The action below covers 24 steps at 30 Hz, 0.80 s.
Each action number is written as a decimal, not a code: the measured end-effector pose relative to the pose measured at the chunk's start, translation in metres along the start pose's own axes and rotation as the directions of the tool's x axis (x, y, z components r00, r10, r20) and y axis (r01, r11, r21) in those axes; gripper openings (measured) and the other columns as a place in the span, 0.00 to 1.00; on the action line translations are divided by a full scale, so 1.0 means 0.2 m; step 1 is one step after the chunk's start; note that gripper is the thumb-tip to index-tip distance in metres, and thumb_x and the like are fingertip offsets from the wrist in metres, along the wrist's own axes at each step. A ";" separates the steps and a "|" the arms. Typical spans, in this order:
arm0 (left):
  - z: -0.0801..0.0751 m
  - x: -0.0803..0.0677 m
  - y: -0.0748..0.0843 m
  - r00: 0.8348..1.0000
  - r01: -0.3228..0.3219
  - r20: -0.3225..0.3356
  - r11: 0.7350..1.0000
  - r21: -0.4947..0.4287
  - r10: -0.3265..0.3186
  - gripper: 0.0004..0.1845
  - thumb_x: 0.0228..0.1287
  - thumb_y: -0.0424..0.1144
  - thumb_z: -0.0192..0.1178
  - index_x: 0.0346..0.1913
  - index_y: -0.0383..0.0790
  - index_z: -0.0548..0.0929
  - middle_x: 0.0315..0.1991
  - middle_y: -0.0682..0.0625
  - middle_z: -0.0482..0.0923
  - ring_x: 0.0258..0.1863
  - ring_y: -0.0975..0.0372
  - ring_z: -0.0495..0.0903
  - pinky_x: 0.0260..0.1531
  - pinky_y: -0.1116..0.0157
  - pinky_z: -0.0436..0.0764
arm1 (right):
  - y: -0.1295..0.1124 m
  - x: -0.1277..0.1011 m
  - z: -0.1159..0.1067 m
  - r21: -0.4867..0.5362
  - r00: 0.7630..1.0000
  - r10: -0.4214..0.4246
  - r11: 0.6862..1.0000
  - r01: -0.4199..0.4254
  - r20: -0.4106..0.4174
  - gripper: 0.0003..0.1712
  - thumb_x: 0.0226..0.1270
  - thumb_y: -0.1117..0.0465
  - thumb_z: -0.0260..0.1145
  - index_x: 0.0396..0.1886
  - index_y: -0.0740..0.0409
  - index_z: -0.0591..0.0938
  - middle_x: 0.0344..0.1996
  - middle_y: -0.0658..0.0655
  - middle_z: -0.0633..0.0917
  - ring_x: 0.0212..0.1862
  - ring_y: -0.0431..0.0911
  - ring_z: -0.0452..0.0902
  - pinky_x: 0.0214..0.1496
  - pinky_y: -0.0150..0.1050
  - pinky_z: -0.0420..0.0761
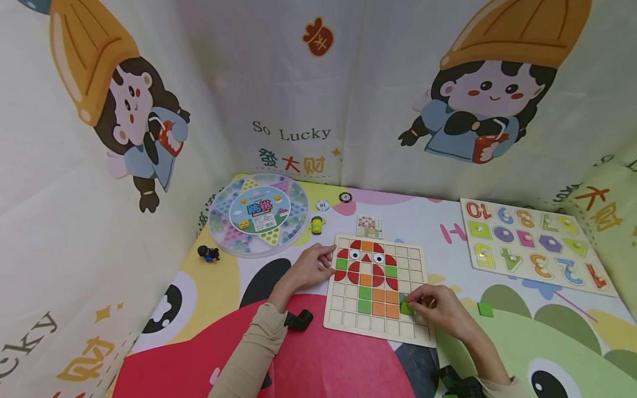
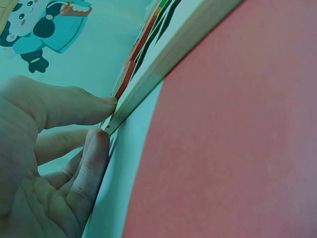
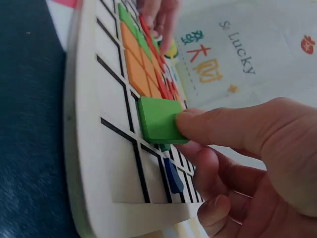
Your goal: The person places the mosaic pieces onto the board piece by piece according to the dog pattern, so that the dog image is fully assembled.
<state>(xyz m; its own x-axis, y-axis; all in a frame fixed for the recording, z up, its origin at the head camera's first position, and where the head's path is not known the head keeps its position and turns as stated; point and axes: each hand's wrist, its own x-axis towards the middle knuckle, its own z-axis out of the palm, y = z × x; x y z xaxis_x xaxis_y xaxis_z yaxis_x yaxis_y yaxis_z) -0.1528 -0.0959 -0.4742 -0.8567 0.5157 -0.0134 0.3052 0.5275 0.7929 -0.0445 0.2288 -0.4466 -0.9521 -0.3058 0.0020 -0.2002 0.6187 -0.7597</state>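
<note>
A square wooden grid board (image 1: 343, 319) lies on the patterned cloth, bearing red, orange and green pieces and two eye pieces (image 1: 354, 255). At its left edge, the thumb and a finger of my left hand (image 1: 309, 268) hold the rim, seen close in the left wrist view. My right hand (image 1: 440, 307) pinches a green square tile (image 3: 161, 119) between thumb and fingers. That tile is at the board's lower right, beside the orange tiles (image 1: 385, 304), slightly tilted over the cells. Behind it a small dark blue piece (image 3: 173, 177) shows in the right wrist view.
A loose green tile (image 1: 485, 309) lies right of the board. A number puzzle board (image 1: 537, 243) is at the far right. A small pattern card (image 1: 369, 226), round Chinese checkers box (image 1: 259, 215), yellow figure (image 1: 317, 225), dark figurine (image 1: 208, 254) and two round chips (image 1: 323, 205) lie behind and left.
</note>
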 end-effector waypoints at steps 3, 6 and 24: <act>0.00 0.00 0.00 1.000 0.001 0.000 1.000 -0.005 -0.001 0.33 0.60 0.32 0.68 0.69 0.32 0.71 0.39 0.51 0.72 0.37 0.64 0.75 0.38 0.72 0.80 | -0.01 -0.01 0.01 -0.004 0.999 0.008 1.000 -0.008 0.036 0.04 0.58 0.69 0.72 0.33 0.57 0.87 0.31 0.50 0.84 0.26 0.36 0.71 0.27 0.32 0.75; 0.00 0.00 0.00 1.000 0.000 -0.001 1.000 -0.006 0.000 0.33 0.60 0.31 0.68 0.69 0.32 0.71 0.38 0.50 0.72 0.37 0.63 0.75 0.37 0.72 0.80 | -0.02 -0.01 0.02 -0.018 0.999 0.003 1.000 -0.002 0.043 0.05 0.56 0.68 0.74 0.32 0.56 0.87 0.32 0.50 0.83 0.26 0.36 0.70 0.27 0.32 0.75; 0.00 0.00 0.00 1.000 0.005 0.004 1.000 -0.013 -0.005 0.33 0.60 0.32 0.68 0.68 0.31 0.71 0.39 0.50 0.73 0.37 0.64 0.75 0.37 0.73 0.79 | 0.02 -0.04 -0.04 -0.127 0.971 -0.036 0.992 0.006 -0.235 0.08 0.53 0.70 0.76 0.34 0.58 0.88 0.27 0.46 0.82 0.24 0.34 0.71 0.22 0.32 0.71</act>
<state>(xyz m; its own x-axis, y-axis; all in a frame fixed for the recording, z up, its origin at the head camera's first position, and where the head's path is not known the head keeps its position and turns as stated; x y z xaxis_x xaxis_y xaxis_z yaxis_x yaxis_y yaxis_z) -0.1528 -0.0960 -0.4736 -0.8567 0.5155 -0.0199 0.2952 0.5215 0.8006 -0.0386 0.2400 -0.4434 -0.9718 -0.1495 0.1823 -0.2341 0.7034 -0.6712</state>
